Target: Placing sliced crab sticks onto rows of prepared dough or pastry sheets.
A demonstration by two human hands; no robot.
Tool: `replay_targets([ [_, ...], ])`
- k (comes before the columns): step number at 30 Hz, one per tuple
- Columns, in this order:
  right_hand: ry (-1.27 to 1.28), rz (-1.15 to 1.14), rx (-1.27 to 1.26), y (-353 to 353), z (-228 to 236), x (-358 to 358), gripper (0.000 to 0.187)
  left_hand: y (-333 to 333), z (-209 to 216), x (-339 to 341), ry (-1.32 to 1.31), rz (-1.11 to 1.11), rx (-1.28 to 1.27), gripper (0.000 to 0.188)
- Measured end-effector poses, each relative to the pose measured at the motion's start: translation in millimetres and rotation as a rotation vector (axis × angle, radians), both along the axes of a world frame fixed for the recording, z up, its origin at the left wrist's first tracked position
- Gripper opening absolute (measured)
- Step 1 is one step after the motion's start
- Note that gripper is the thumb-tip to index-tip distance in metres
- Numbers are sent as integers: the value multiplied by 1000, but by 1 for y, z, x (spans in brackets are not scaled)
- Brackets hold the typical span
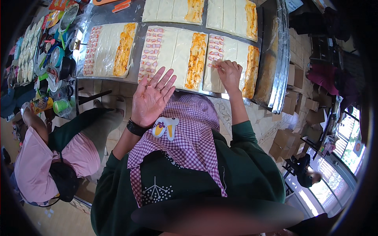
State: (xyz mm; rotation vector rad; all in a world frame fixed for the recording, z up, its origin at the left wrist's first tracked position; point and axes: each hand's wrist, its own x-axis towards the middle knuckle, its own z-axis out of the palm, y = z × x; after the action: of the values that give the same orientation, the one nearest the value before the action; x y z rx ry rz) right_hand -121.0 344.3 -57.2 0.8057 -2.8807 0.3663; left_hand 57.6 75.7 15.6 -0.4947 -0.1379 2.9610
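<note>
My right hand (230, 75) reaches over the right-hand dough sheet (231, 53), its fingertips pinched together at the lower end of a short row of pink-and-white ham pieces (216, 47). What lies between those fingertips is too small to make out. My left hand (153, 98) is held palm up with fingers spread, before the near edge of the middle dough sheet (175, 51); I see nothing held in it. That sheet has a full strip of ham pieces (152, 51) on its left side and an orange-yellow filling strip (196, 59) on its right.
Another dough sheet (106, 51) with both strips lies left; two more (169, 10) lie behind. Stacked metal trays (280, 59) border the table's right. Bowls, strainers and a green cup (62, 107) crowd the left. A person in pink (37, 165) sits at left; cardboard boxes (285, 141) stand right.
</note>
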Motion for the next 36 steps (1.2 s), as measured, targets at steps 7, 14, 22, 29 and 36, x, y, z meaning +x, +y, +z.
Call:
replay_targets([
  [7,-53,-6,5,3,-3,-3,15,0,0,0,12,-1,7,53],
  [14,-30,-13,14,2,-5,-4,15,-1,3,-2,-24,-4,-35,53],
  [22,-166,-30,-61,10,-14,-9,17,-1,2,-2,-49,-3,-57,53],
  [29,-148,-21,23,7,-8,-7,13,-3,-1,1,-15,0,-24,52],
  [36,-48,-54,96,3,1,-6,14,-4,-1,-1,-8,-1,-5,51],
])
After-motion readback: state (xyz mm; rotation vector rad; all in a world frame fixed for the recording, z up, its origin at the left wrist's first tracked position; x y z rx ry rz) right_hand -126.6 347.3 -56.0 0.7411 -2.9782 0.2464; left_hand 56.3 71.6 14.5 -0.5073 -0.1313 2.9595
